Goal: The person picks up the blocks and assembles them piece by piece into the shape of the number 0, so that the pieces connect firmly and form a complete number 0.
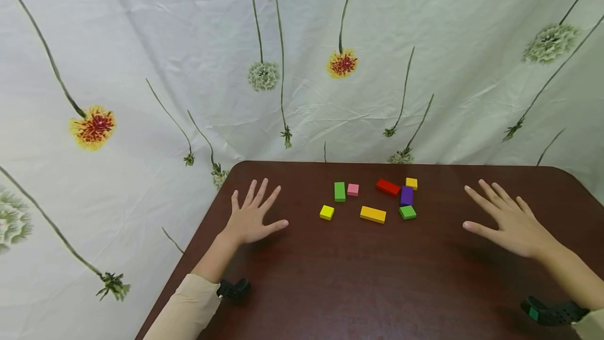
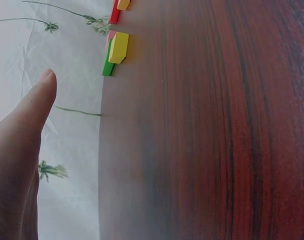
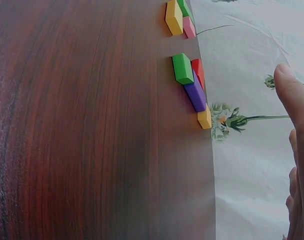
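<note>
My left hand (image 1: 252, 219) is spread flat over the table's left side, holding nothing. On the right side my right hand (image 1: 511, 224) is spread the same way, also holding nothing. Several coloured blocks lie between them near the far edge. Nearest the left hand are a yellow block (image 1: 326, 212) and a long green block (image 1: 340, 192), with a pink block (image 1: 353, 190) beside the green one. A long orange block (image 1: 373, 214) lies in the middle. Toward the right hand are a red block (image 1: 388, 187), a purple block (image 1: 407, 196), a small green block (image 1: 408, 212) and a small orange-yellow block (image 1: 411, 183).
The dark brown wooden table (image 1: 358, 277) has rounded far corners. Behind it hangs a pale cloth (image 1: 302, 104) printed with flowers and stems. A black strap (image 1: 233, 288) is on the left wrist, another black strap (image 1: 554, 312) on the right.
</note>
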{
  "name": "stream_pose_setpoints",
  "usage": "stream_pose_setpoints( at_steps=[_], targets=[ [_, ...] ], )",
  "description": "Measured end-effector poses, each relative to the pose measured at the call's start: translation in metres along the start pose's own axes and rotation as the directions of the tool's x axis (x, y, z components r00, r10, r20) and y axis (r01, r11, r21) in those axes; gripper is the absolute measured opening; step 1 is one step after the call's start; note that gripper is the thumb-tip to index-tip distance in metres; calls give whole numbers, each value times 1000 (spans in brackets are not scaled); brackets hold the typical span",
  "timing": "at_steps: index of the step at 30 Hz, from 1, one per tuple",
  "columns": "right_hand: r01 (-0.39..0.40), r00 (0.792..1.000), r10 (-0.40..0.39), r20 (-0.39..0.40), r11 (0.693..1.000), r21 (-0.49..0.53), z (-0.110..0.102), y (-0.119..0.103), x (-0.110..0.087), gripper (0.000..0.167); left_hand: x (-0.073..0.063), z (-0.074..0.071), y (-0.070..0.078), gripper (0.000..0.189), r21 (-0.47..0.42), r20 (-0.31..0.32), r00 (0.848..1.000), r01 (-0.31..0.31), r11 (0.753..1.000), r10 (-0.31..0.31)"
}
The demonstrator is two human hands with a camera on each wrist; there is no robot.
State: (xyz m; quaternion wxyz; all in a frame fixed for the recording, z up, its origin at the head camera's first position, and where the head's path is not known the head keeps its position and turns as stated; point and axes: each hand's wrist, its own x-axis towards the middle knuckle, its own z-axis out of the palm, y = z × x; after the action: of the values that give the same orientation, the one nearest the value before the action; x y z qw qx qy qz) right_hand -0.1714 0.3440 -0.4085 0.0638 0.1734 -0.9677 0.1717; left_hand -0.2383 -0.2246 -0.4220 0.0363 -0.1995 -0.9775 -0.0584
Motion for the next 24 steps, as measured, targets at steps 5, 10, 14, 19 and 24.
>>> stream_pose_setpoints(
  at_steps=[5,10,14,19,24],
  targets=[
    [0,1000,0,-1,1000,-2,1,-1,0,84,1,1,1,90,-9,4,1000,-1,1000,1],
    [5,1000,-5,-6,1000,7,5,-4,1,84,4,4,8,89,-8,4,1000,-19,1000,19],
    [23,999,-22,-31,999,40,14,-10,7,83,12,10,24,88,-43,-12,997,-74,996,74],
    [78,994,-66,-87,987,141,33,-28,23,77,32,20,57,85,-117,-36,984,-179,977,176],
    [120,989,-97,-116,970,211,55,-49,43,69,53,30,94,79,-197,-42,964,-266,944,263]
  ],
)
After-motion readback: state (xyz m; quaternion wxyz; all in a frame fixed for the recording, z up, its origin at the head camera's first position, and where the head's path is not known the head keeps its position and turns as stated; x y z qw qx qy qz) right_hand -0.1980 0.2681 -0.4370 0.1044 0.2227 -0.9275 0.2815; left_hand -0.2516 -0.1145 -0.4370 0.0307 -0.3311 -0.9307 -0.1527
